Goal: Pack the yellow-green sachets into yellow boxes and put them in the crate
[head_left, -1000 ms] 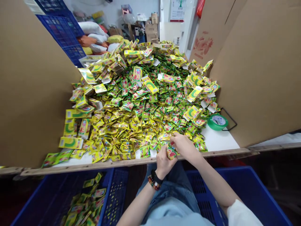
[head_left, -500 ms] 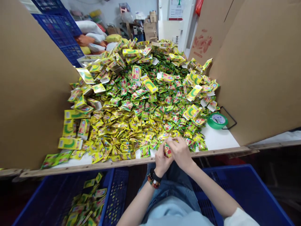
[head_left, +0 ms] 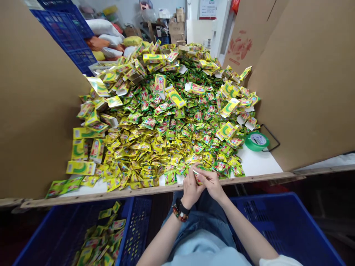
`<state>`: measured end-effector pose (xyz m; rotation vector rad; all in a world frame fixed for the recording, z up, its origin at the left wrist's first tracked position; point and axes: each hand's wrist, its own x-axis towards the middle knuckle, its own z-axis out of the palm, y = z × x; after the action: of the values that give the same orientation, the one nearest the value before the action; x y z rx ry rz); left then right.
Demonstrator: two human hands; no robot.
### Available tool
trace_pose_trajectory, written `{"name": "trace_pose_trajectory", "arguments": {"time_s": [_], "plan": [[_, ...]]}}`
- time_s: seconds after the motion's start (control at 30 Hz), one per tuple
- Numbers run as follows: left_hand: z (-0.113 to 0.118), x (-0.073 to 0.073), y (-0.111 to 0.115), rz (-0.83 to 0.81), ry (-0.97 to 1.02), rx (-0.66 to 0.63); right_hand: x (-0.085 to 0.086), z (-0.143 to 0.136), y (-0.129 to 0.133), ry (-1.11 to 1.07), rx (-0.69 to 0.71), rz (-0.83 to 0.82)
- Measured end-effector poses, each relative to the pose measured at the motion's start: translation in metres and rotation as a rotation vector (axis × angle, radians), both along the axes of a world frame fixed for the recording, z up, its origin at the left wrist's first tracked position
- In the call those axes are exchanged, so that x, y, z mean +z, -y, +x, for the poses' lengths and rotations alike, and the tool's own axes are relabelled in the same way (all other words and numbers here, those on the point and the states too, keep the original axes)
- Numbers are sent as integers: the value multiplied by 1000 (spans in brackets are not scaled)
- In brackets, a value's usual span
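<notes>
My left hand (head_left: 191, 187) and my right hand (head_left: 212, 184) are together at the front edge of the table, fingers closed around a small box (head_left: 197, 176). The fingers cover most of the box; only a coloured part and a pale end show. Just beyond the hands lies a large heap of small yellow and green packets (head_left: 155, 146). Yellow boxes (head_left: 175, 96) lie on top of the heap and along its sides, some with open white flaps.
Green tape (head_left: 256, 142) lies at the right beside a black wire frame (head_left: 273, 138). Cardboard walls (head_left: 307, 85) flank the table (head_left: 257, 162). Below are a blue crate with packets (head_left: 129, 229) at left and another blue crate (head_left: 288, 221) at right.
Both hands have shifted slightly on the box, the right hand's fingers now lower and flatter over its top. The view has moved a little.
</notes>
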<state>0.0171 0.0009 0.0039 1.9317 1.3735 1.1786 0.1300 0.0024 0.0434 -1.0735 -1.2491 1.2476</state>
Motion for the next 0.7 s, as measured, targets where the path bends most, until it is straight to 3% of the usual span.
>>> {"name": "trace_pose_trajectory", "arguments": {"time_s": [0.13,0.4,0.53,0.6,0.63,0.7], "plan": [[0,-1,0,-4,-8,7,1,-1,1,135,-114,53],[1,3,0,-22,111,-15,-4,7,0,447,65,372],[0,9,3,-10,113,-27,-12,10,1,411,99,417],[-27,17,10,53,98,105,-15,12,-1,369,64,359],[-51,22,17,105,78,246,-17,14,-2,380,14,320],[-115,36,35,235,12,665,-19,15,-8,491,-93,252]]}}
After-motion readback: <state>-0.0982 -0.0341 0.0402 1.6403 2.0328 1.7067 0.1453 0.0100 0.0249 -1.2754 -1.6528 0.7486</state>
